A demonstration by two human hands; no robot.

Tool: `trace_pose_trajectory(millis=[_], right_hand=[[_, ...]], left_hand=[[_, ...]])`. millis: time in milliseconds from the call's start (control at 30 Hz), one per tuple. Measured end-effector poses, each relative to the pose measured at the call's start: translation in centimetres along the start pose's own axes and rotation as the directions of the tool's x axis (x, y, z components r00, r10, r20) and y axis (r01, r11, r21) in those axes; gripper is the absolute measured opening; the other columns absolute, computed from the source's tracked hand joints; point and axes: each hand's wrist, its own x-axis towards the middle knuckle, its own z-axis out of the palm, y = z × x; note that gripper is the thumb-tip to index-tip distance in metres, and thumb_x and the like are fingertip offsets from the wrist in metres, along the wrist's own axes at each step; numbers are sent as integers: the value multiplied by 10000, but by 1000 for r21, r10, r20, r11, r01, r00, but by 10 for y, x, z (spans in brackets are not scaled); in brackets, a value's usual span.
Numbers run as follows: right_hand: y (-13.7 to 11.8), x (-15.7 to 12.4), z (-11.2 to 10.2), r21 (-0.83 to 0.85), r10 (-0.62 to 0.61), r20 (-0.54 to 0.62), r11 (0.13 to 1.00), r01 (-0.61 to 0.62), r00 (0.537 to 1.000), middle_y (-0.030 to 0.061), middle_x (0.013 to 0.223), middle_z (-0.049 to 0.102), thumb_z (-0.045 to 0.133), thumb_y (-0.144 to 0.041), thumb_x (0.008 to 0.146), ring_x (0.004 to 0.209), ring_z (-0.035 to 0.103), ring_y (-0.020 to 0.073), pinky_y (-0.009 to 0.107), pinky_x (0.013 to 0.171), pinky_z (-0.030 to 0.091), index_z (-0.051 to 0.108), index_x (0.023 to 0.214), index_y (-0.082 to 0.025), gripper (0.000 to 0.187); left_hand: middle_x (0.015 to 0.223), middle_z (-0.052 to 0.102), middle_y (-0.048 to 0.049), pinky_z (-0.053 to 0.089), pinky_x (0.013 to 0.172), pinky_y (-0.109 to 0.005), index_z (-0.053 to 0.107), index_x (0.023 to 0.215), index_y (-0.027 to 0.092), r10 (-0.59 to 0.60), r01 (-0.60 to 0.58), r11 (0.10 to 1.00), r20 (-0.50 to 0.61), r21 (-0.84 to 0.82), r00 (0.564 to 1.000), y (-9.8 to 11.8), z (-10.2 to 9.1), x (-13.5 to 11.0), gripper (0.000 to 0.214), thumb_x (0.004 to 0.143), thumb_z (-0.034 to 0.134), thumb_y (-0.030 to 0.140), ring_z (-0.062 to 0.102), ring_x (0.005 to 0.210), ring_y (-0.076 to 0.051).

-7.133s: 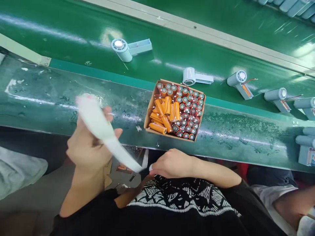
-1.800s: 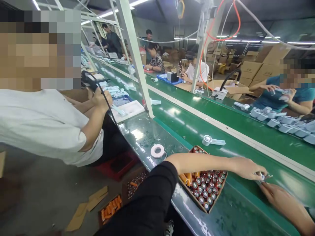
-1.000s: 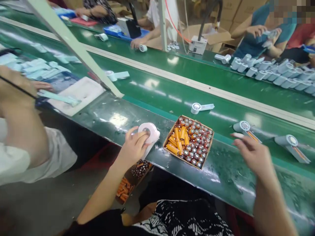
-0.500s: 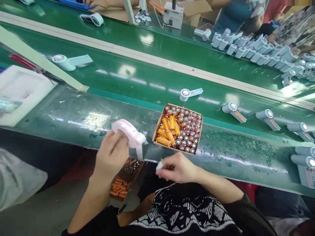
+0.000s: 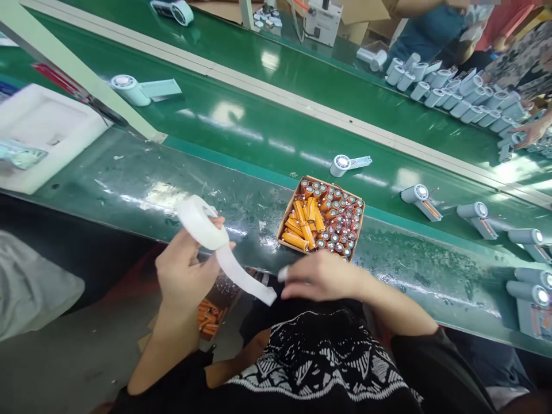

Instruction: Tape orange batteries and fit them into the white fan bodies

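Note:
My left hand (image 5: 183,276) grips a roll of white tape (image 5: 200,224), and a long strip of the tape (image 5: 245,282) hangs down and to the right from it. My right hand (image 5: 323,276) is blurred, just in front of a cardboard box (image 5: 290,221). Its fingers are curled, with a small white tip showing at the front. The box holds orange cylindrical cells (image 5: 304,221) and upright cells with red wires (image 5: 336,221). Neither hand touches the box.
Fan housings (image 5: 345,165) lie on the green conveyor belt (image 5: 259,132) beyond the box, with more at right (image 5: 476,218). A white foam tray (image 5: 47,115) lies at left. A co-worker's hand (image 5: 532,131) reaches toward a pile of fan bodies (image 5: 448,92).
The strip of tape now hangs longer from the roll. My left hand has risen and moved slightly left, and my right hand has moved closer to the box.

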Motion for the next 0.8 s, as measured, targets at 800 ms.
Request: trace_pose_trajectory(millis=[800], right_hand=[[18, -12, -40, 310, 470, -365, 875, -372, 803, -4, 772, 727, 881, -386, 872, 699, 606, 133, 264, 713, 497, 766, 900, -176, 241]], left_hand=[[1252, 736, -122, 622, 1063, -473, 727, 1282, 153, 388, -606, 737, 548, 298, 741, 48, 50, 9, 397, 938, 601, 2, 546, 1440, -391]])
